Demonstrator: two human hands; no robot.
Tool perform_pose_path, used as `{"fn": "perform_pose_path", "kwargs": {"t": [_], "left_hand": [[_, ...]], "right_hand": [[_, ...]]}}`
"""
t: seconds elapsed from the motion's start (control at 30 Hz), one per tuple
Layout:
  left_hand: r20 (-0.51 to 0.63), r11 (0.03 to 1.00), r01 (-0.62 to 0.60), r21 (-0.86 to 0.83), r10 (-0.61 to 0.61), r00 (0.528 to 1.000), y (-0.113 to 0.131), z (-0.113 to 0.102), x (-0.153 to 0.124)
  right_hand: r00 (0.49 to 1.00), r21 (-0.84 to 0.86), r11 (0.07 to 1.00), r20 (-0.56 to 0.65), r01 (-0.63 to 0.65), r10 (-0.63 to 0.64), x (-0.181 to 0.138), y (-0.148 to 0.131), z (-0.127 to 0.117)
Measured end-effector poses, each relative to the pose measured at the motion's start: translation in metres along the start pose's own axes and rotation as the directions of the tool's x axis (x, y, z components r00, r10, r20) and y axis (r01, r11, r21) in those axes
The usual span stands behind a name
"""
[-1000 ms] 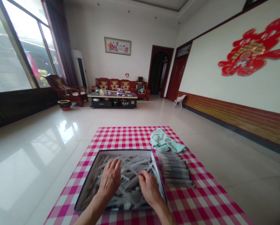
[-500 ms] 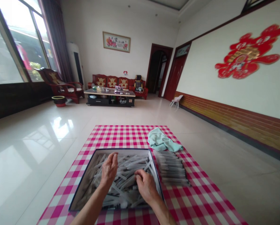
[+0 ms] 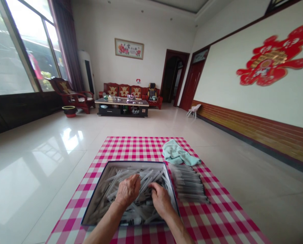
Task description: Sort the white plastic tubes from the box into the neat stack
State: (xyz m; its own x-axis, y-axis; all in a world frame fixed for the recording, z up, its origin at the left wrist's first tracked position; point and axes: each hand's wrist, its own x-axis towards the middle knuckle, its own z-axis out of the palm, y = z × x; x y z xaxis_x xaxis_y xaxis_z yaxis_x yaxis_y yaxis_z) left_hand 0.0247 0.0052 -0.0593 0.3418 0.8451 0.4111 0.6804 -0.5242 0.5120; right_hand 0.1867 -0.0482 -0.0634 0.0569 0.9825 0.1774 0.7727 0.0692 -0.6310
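Clear plastic tubes [image 3: 138, 179], slim, some w/ dark ends, lie loose and criss-crossed in an open box [image 3: 94, 194] w/ a dark rim. Box sits near the near edge of a pink-and-white gingham cloth [image 3: 131, 149], approx. centred side to side.

L hand [image 3: 127, 191]: palm down over the middle of the pile, fingers bent, tips hidden among the tubes. R hand [image 3: 161, 200]: close to the box's right wall, fingers curled down into the tubes. Hands are near each other but apart. Grip: fingers of both hands are in the pile; cannot tell whether either is clamped on a tube.

A neat row of tubes [image 3: 188, 183] lies side by side on the cloth, just right of the box. A crumpled mint-green towel [image 3: 178, 154] lies toward the cloth's far R corner, beyond the row.

Cloth rests on glossy white floor tiles [image 3: 34, 183]. Far off: low coffee table [image 3: 122, 102] w/ assorted items, before a red sofa [image 3: 122, 90].
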Motion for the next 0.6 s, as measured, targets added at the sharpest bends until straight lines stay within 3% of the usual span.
{"fn": "perform_pose_path", "kwargs": {"t": [0.13, 0.33, 0.6], "left_hand": [[0.015, 1.000, -0.021, 0.016, 0.021, 1.000, -0.001, 0.003, 0.000], [-0.003, 0.999, -0.035, 0.014, 0.035, 0.999, -0.002, 0.005, 0.002], [-0.070, 1.000, -0.026, 0.004, 0.026, 0.997, -0.010, 0.007, 0.004]], "right_hand": [[1.000, -0.131, 0.991, 0.004, 0.009, -0.008, -0.002, -0.005, -0.001], [0.994, -0.334, 0.941, 0.110, 0.049, -0.013, 0.001, -0.015, -0.001], [0.991, -0.448, 0.890, 0.133, 0.087, -0.030, -0.002, -0.022, -0.002]]}}
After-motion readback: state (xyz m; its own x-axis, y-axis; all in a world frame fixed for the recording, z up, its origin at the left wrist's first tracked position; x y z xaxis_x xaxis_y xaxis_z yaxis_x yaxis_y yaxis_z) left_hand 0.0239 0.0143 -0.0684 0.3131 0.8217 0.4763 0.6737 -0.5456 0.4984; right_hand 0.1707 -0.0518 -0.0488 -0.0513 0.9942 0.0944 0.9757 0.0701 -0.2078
